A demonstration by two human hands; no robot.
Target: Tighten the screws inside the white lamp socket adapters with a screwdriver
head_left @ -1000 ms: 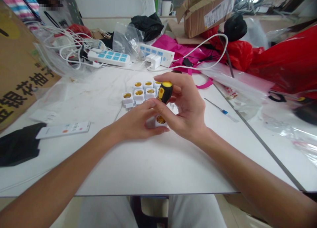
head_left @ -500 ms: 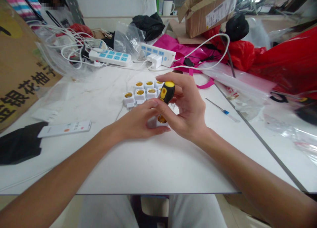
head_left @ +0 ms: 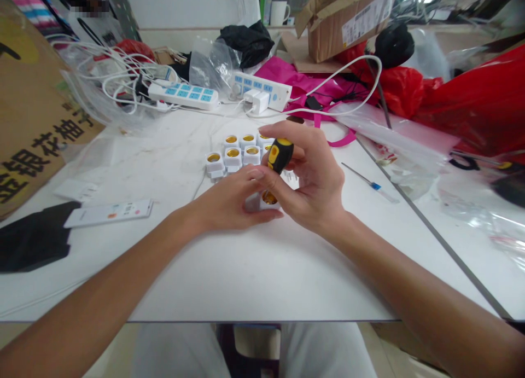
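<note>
Fingers of my right hand [head_left: 318,189] close round the black and yellow handle of a short screwdriver [head_left: 280,156]. Its shaft points down toward a white lamp socket [head_left: 269,198] with a gold-coloured inside, and the tip is hard to make out. My left hand [head_left: 227,202] grips that socket low over the table, thumb on the near side; my fingers cover much of it. Just beyond both hands stand several similar white sockets [head_left: 233,155] in rows, open ends up, partly hidden by the right hand.
Right of my hands lies a thin screwdriver with a blue collar [head_left: 369,182]. A white remote control [head_left: 109,214] rests at left beside a black bag [head_left: 35,238]. Power strips [head_left: 184,95], tangled cables, plastic bags and a cardboard box [head_left: 348,25] crowd the back.
The screwdriver's handle has tilted slightly to the right with my right hand. My left hand and the socket stay in nearly the same place.
</note>
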